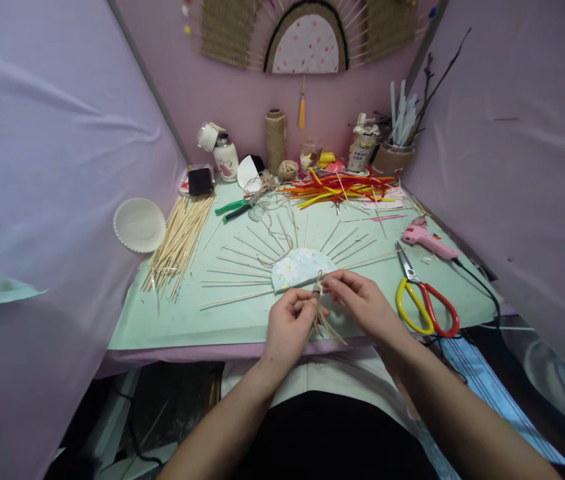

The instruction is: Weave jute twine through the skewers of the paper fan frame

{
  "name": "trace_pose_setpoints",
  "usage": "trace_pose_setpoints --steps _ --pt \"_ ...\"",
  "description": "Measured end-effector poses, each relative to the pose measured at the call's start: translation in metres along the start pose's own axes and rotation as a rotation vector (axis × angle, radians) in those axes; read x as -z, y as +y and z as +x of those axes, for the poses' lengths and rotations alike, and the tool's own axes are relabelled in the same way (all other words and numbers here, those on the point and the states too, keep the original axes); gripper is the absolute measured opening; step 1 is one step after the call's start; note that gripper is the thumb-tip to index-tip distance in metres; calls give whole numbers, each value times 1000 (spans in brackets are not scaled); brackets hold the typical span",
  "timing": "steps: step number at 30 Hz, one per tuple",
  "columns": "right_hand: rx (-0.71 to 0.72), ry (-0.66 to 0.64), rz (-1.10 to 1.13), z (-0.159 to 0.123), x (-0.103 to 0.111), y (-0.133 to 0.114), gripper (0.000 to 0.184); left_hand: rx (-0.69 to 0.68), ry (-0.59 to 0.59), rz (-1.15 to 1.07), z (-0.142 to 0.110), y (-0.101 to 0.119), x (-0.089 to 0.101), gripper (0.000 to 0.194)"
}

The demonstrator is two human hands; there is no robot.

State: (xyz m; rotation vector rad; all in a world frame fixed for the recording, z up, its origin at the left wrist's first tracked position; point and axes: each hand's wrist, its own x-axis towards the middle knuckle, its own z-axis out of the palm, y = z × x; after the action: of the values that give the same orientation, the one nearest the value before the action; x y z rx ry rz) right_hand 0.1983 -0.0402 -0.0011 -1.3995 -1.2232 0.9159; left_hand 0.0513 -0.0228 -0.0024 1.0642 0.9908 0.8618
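Between my hands, near the table's front edge, is a small twine tassel [323,323], its strands hanging loose below and a loop at its top. My left hand [292,317] is closed on it, thumb and fingers pinching just below its bound neck. My right hand [358,297] is closed at the tassel's top, thumb and fingertips together; whether they grip a strand there is hard to make out. Just behind lies a half-round piece covered in blue floral cloth [298,267], with thin sticks [236,273] fanning out from its curved side.
Red-and-yellow-handled scissors [425,300] and a pink glue gun [430,240] lie at right. A pile of sticks [180,237] and a white scalloped dish [139,225] are at left. Green-handled pliers [235,208], a twine spool [275,143] and colourful pipe cleaners [332,189] sit behind.
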Motion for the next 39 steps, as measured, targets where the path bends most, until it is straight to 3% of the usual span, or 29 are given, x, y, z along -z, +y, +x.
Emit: trace_pose_setpoints --steps 3,7,11,14,16,19,22,24,29,39 --pt "-75 -123 112 0 -3 4 21 -8 -39 2 0 -1 1 13" --pt "-133 -188 253 -1 -4 7 19 -24 -141 -2 1 0 6 19" --pt "-116 -189 217 0 -2 5 20 -45 -180 54 5 3 12 19" --pt "-89 -164 133 0 -2 1 20 28 -225 1 6 5 14 20" --pt "-11 -83 32 -2 -2 -2 18 99 -236 -77 6 5 14 23" --pt "265 31 -206 -7 -2 -6 12 159 -219 -169 6 2 14 25" --pt "557 -5 -450 -11 -2 -7 10 120 -225 -176 7 -2 15 24" --pt "671 -11 -580 -12 -1 -8 11 60 -236 -88 7 -3 16 24" --pt "765 -16 -781 -13 0 -10 11 -90 -243 278 4 3 20 20" --pt "857 -149 -1029 -11 5 -21 20 -123 -207 637 1 11 14 25"
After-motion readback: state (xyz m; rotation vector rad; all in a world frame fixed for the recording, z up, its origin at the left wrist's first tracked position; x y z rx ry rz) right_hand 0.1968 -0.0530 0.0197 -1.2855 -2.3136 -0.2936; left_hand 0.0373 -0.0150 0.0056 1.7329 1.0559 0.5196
